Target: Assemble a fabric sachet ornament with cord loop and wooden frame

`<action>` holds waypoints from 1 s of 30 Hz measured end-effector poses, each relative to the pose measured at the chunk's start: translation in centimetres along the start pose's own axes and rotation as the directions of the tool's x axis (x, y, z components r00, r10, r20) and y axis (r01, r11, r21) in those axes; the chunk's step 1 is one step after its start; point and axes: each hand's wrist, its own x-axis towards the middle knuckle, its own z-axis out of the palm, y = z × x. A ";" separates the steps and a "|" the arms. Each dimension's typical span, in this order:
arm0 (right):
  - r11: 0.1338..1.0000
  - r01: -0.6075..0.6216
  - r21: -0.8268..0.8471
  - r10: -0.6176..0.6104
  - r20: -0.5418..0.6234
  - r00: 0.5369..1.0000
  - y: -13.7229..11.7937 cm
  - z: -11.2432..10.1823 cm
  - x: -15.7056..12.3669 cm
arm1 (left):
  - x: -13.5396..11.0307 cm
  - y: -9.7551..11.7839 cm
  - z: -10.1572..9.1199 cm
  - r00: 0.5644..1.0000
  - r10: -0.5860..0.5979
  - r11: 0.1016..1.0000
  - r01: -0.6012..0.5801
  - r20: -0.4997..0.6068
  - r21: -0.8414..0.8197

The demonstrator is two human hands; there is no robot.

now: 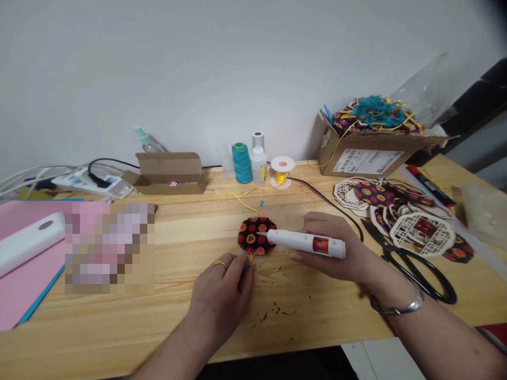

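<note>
A dark fabric piece [249, 236] with red and orange round patterns lies flat on the table between my hands. Yellow cord [250, 205] runs out of its top edge, and more comes out at the bottom. My left hand [222, 285] rests at its lower edge, fingers closed on the bottom yellow cord; something dark blue shows partly between the fingers. In my right hand [335, 245] is a white glue gun [297, 241], held sideways. Its pointed metal nozzle is over the fabric piece; whether it touches the fabric I cannot tell.
Black scissors [415, 269] and lattice cutouts [423, 234] lie to the right, before a full cardboard box [364, 153]. Teal thread [242, 163], a small bottle [259, 166] and a yellow cord spool [281, 177] stand behind. Pink sheets [31, 285] and an open box [170, 182] are left.
</note>
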 end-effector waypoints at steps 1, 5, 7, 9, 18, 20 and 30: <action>1.000 -0.002 0.003 0.002 -0.001 1.000 0.0 0.0 0.0 | 0.0 0.0 0.0 1.000 0.002 1.000 -0.002 0.005 0.007; 1.000 -0.012 0.002 0.012 -0.017 1.000 0.0 0.2 0.2 | 0.1 0.1 -0.1 1.000 0.019 0.999 -0.018 -0.004 0.033; 1.000 -0.016 -0.018 0.015 -0.035 0.999 0.1 0.6 0.2 | 0.1 0.1 -0.2 1.000 0.014 0.999 -0.013 -0.001 0.038; 0.999 -0.019 -0.035 0.017 -0.051 0.999 0.1 1.0 0.2 | 0.1 0.1 -0.2 1.000 0.007 0.999 -0.007 0.002 0.034; 0.996 0.010 -0.086 0.001 0.133 0.991 -2.3 1.9 2.6 | 0.1 -0.1 -0.1 1.000 -0.022 0.999 0.022 0.010 0.026; 0.996 -0.001 -0.091 0.015 0.144 0.990 -2.4 2.7 2.9 | 0.2 -0.1 0.0 0.999 -0.031 0.999 0.030 0.017 0.025; 0.995 -0.057 -0.077 0.066 0.118 0.991 -1.7 4.6 2.7 | -0.1 -0.1 0.0 0.999 -0.042 0.999 0.042 -0.001 -0.024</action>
